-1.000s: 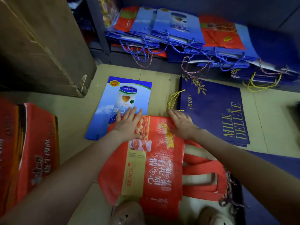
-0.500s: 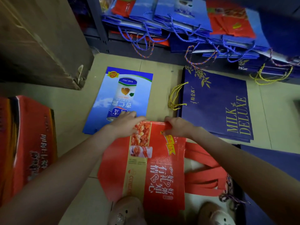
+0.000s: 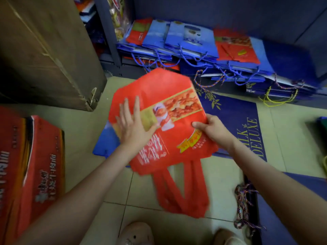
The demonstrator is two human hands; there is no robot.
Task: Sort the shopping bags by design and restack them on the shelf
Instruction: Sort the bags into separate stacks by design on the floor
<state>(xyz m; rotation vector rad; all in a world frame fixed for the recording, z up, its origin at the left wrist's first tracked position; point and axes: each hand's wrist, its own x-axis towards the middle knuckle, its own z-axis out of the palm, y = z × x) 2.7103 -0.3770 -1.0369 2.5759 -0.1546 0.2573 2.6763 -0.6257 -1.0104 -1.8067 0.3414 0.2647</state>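
A red non-woven shopping bag (image 3: pixel 159 96) with a food picture hangs lifted and tilted above the floor, its red handles dangling below. My left hand (image 3: pixel 132 124) lies flat on its face with fingers spread. My right hand (image 3: pixel 212 129) grips its right edge, thumb on top. Under it on the tiles lie a light blue bag (image 3: pixel 104 144), mostly hidden, and a navy "MILK DELUXE" bag (image 3: pixel 235 117). A mixed pile of blue, red and navy bags (image 3: pixel 194 43) sits on the low shelf behind.
A large brown carton (image 3: pixel 47 50) stands at the left, red printed boxes (image 3: pixel 31 165) at the near left. Another navy bag with braided cords (image 3: pixel 246 206) lies at the lower right. My shoes (image 3: pixel 136 234) show at the bottom edge. The shelf post (image 3: pixel 109 36) rises beside the pile.
The red bag has come up off the floor and swung forward and tilted. My right hand went from pressing its top edge to gripping its side; the left stays flat on it.
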